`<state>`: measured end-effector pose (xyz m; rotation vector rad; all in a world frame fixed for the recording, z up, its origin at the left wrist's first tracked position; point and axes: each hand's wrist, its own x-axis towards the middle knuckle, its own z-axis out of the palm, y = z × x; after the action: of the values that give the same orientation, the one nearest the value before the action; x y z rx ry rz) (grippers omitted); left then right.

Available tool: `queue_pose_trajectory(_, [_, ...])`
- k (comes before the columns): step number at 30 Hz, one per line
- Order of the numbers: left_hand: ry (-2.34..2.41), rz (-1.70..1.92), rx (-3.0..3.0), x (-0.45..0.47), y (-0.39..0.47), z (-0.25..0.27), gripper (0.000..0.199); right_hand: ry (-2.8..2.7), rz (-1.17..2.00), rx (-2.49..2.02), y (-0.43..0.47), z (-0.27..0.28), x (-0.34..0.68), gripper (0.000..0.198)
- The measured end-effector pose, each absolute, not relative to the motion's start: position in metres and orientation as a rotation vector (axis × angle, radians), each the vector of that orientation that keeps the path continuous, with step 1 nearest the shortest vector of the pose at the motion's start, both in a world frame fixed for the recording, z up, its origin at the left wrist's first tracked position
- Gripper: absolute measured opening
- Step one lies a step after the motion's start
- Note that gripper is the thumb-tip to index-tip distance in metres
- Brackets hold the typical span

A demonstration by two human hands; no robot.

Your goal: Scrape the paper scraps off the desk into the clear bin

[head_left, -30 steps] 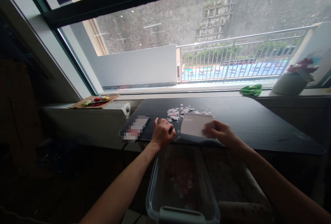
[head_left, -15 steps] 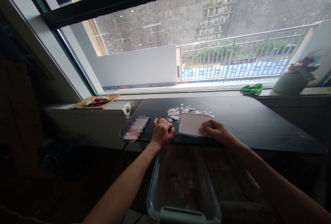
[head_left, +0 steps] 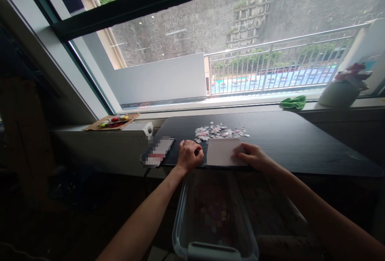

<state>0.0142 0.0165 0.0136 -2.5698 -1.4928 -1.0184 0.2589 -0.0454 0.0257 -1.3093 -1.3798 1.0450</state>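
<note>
My right hand (head_left: 251,155) grips the right end of a flat white card (head_left: 221,152), its thumb over the near face. The card is tilted up near the front edge of a dark table (head_left: 285,140). Just beyond it lies a loose heap of small pale and pinkish scraps (head_left: 215,131). To the left of the card, my left hand (head_left: 189,154) rests at the table edge, fingers curled in a loose fist; nothing shows in it. Below both hands stands a clear plastic bin (head_left: 245,221) with similar scraps, dimly lit, inside.
A phone (head_left: 159,150), partly blurred out, lies at the table's left end. Left of it, brown cardboard (head_left: 94,124) with colourful items lies by a white radiator (head_left: 138,127). A green cloth (head_left: 294,102) and a pale pot (head_left: 339,93) sit on the windowsill.
My right hand has brought the card a little nearer to me, away from the scraps, which now show more fully. My left hand has hardly moved.
</note>
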Motion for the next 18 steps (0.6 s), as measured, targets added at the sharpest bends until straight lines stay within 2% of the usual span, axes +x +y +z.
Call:
queue_pose_trajectory(10, [-1.445,-1.0,-2.866,-0.003,-0.029,0.013,0.016,-1.229,0.813,-1.339,-0.045,0.012,0.272,0.021])
queue_pose_trajectory(18, [-1.351,-0.897,-2.925,-0.006,-0.031,0.007,0.029,-1.181,0.853,-1.306,-0.048,0.018,0.27,0.022])
